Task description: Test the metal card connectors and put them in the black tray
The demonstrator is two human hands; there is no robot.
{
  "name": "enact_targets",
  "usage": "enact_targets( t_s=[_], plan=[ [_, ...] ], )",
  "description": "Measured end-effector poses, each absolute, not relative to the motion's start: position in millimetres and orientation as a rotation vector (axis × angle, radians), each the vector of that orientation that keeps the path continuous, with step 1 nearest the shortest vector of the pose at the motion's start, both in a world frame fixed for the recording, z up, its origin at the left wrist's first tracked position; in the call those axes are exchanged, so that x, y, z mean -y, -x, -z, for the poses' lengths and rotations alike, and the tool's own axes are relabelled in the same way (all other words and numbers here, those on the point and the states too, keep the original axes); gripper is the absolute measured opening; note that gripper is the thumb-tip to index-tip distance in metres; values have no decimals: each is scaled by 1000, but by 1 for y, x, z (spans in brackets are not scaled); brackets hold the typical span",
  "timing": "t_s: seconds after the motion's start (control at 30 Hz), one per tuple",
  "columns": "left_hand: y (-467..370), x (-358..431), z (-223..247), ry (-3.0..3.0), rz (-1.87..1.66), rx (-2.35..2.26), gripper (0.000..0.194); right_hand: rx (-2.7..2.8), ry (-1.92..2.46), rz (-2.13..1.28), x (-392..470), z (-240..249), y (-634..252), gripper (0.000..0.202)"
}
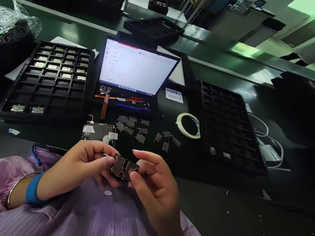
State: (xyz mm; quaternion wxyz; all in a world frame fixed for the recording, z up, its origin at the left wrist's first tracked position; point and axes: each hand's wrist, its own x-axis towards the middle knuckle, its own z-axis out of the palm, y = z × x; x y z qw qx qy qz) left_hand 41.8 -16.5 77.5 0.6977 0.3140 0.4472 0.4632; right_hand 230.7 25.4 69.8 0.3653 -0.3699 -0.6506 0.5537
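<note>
Close to my body, above the table's front edge, both hands meet at a small dark module [118,165] with metal plates. My left hand [86,166] pinches its left side between thumb and fingers. On the right side, the thumb and fingers of my right hand [156,183] grip a similar dark plate [128,171], which touches or joins the first; I cannot tell which. Just beyond my hands lies a circuit board [99,129] with white tape pieces. Small grey metal plates [141,138] are scattered right of it.
A black compartment tray [55,92] with small modules stands at the left, another black tray [231,125] at the right. Between them are a laptop [135,68], a tape roll [179,123] and an orange flat cable [105,105]. Plastic-wrapped goods [7,26] sit far left.
</note>
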Motion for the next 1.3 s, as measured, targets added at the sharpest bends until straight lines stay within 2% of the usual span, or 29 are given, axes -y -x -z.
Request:
enact_targets(
  t_s=[0.27,0.7,1.0,1.3],
  plan=[
    [-29,35,-80,-682,-1041,-862,19,1732,878,-1529,-15,-80,-226,36],
    [-25,41,-77,-672,-1012,-768,21,1852,863,-1336,-12,-88,-221,41],
    [-25,38,-79,-697,-981,-722,27,1808,791,-1409,-11,-82,-226,41],
    [-25,37,-78,-693,-967,-693,25,1787,888,-1413,-11,-83,-227,36]
  ],
)
